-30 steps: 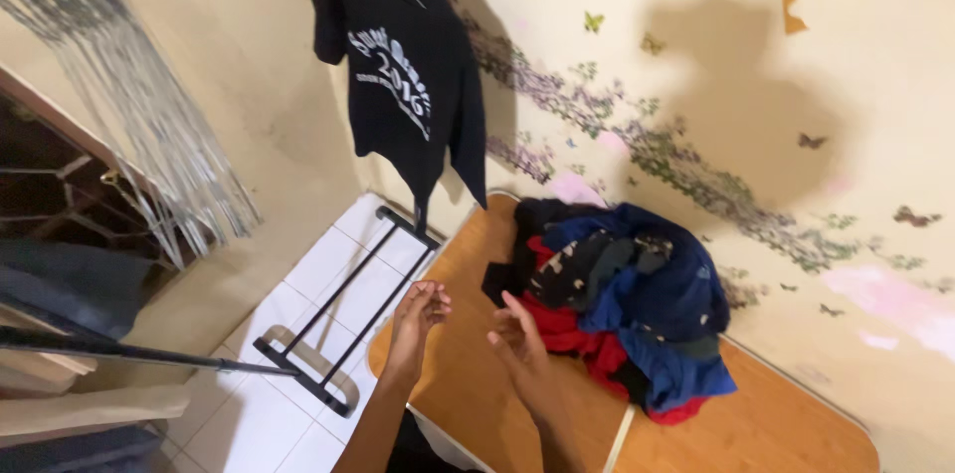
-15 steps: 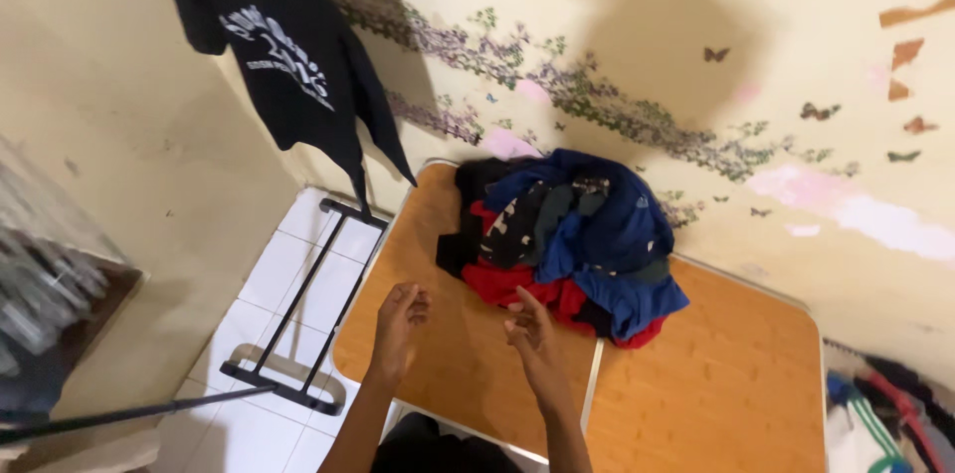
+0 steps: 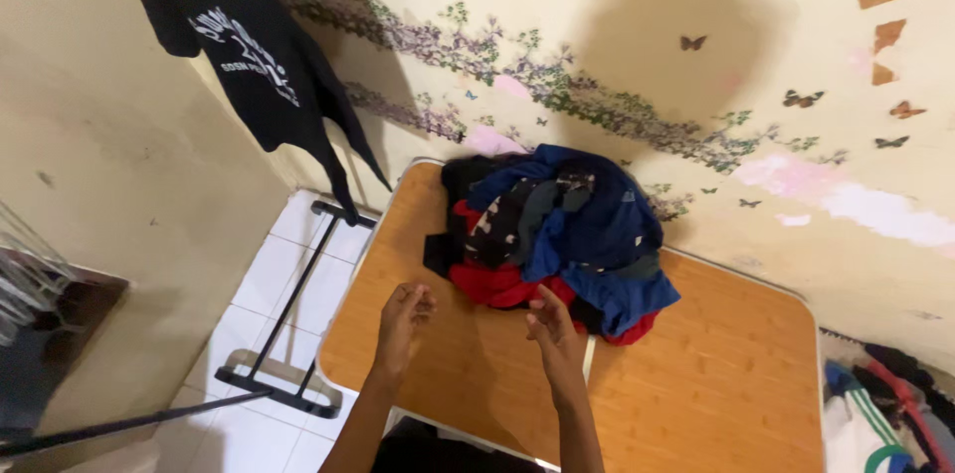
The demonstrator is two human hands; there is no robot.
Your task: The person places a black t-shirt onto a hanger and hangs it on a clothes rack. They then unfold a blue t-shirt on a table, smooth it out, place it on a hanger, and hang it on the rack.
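Note:
A heap of clothes point(image 3: 557, 234), dark blue, red and black, lies at the far side of a wooden folding table point(image 3: 716, 383). My left hand point(image 3: 403, 319) hovers over the bare wood just left of the heap, fingers loosely curled, holding nothing. My right hand point(image 3: 555, 336) is raised at the heap's near edge, close to a red garment point(image 3: 497, 286), fingers apart and empty. Whether it touches the cloth I cannot tell.
A black printed T-shirt point(image 3: 249, 55) hangs on a black garment rack point(image 3: 288, 334) standing on white floor tiles left of the table. A cream wall with butterfly and vine stickers point(image 3: 557, 95) runs behind. More clothes point(image 3: 885, 403) lie at the lower right.
The view swung right and down, showing more of the table and the clothes at right. Both hands stayed over the table, and the right hand drew closer to the heap.

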